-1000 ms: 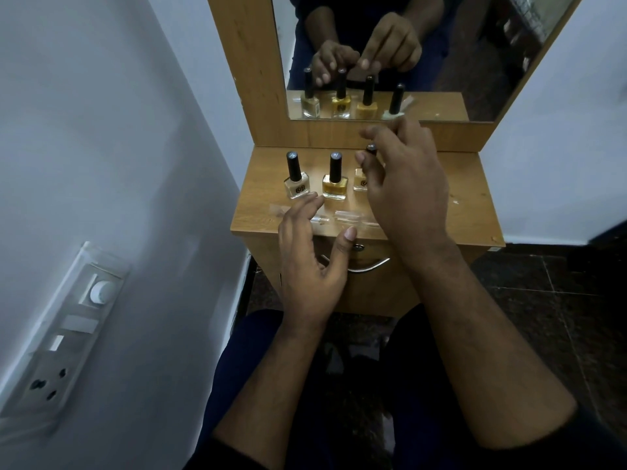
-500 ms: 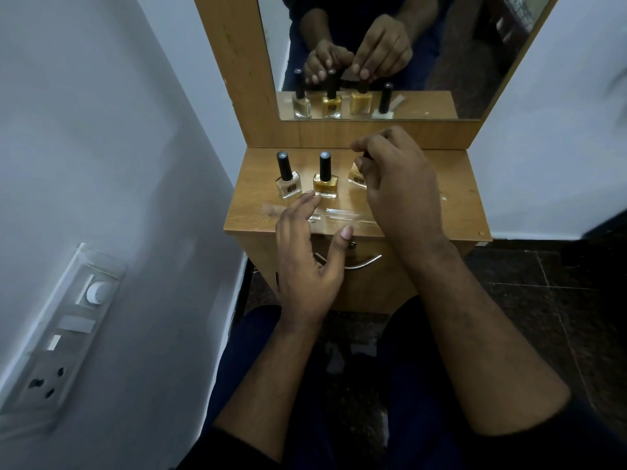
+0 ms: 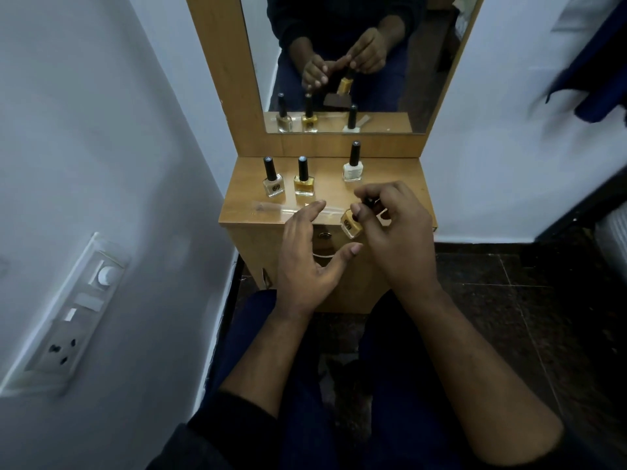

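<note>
The tan polish bottle (image 3: 351, 227) had a round dark logo on its face, too small to read, and the beige bottle (image 3: 273, 187) showed the same kind of mark. The right hand (image 3: 400, 239) pinched the tan one by its black cap (image 3: 369, 201) with curled fingers. It hung tilted in the air over the front edge of the dresser top (image 3: 397, 179), just beside the left hand (image 3: 305, 262). That hand was open, fingers spread, holding nothing. Half a second before, that bottle was still down on the top in the row. The beige one, the gold bottle (image 3: 304, 185) and the white bottle (image 3: 353, 170) stood capped and upright with polish inside.
</note>
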The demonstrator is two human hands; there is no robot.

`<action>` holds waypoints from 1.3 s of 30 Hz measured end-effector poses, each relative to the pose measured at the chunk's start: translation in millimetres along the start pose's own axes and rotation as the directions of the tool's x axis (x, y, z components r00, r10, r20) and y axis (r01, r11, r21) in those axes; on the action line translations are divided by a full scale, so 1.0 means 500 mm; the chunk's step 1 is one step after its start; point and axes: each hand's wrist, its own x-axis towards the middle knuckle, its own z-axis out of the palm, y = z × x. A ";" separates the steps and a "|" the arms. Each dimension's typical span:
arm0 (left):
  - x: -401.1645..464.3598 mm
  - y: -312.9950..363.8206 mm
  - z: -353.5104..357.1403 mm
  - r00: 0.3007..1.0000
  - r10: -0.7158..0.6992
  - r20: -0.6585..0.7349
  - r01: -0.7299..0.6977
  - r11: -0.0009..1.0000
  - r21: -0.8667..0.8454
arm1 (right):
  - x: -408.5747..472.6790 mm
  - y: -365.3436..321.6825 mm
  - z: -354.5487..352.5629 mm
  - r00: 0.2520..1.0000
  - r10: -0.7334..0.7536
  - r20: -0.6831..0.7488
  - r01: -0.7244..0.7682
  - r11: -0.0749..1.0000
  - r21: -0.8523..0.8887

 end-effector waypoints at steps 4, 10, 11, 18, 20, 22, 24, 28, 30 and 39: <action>-0.028 0.030 -0.009 0.999 -0.025 0.047 0.026 0.999 -0.029 | -0.045 -0.018 -0.033 0.999 0.047 -0.025 -0.045 0.997 0.064; -0.076 0.066 -0.012 0.986 0.000 0.167 0.009 0.999 -0.051 | -0.115 -0.054 -0.077 0.994 0.107 -0.025 -0.101 0.979 0.176; -0.080 0.069 -0.011 0.984 0.005 0.180 0.003 0.999 -0.045 | -0.121 -0.055 -0.077 0.992 0.124 -0.024 -0.117 0.975 0.190; -0.106 0.101 -0.023 0.980 0.045 0.196 -0.046 0.999 -0.002 | -0.162 -0.072 -0.088 0.967 0.254 0.010 -0.242 0.910 0.337; -0.109 0.102 -0.026 0.979 0.060 0.197 -0.067 0.997 0.028 | -0.164 -0.068 -0.091 0.949 0.314 0.035 -0.303 0.871 0.387; -0.113 0.102 -0.030 0.980 0.061 0.191 -0.070 0.997 0.042 | -0.167 -0.064 -0.092 0.924 0.373 0.086 -0.370 0.809 0.457; -0.117 0.102 -0.032 0.982 0.057 0.182 -0.067 0.996 0.051 | -0.173 -0.059 -0.092 0.905 0.407 0.123 -0.407 0.745 0.528; -0.124 0.106 -0.036 0.980 0.079 0.180 -0.092 0.994 0.063 | -0.185 -0.054 -0.093 0.889 0.431 0.153 -0.428 0.667 0.609; -0.127 0.108 -0.036 0.979 0.091 0.180 -0.108 0.990 0.089 | -0.186 -0.051 -0.092 0.883 0.443 0.155 -0.434 0.643 0.631; -0.123 0.104 -0.039 0.961 0.086 0.263 -0.135 0.976 0.172 | -0.189 -0.026 -0.082 0.877 0.451 0.167 -0.457 0.673 0.582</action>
